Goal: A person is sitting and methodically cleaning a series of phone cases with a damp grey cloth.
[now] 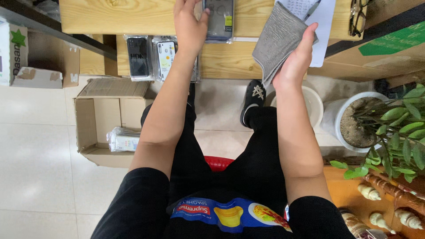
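Phone case (219, 20), clear and packaged, lies at twelve o'clock on the wooden table (133, 17), its top cut off by the frame edge. Your left hand (189, 26) rests on its left side, fingers spread and loose, fingertips partly out of view. At one o'clock, your right hand (296, 55) grips a folded grey cloth (276, 40), arm stretched forward, thumb hidden behind the fabric.
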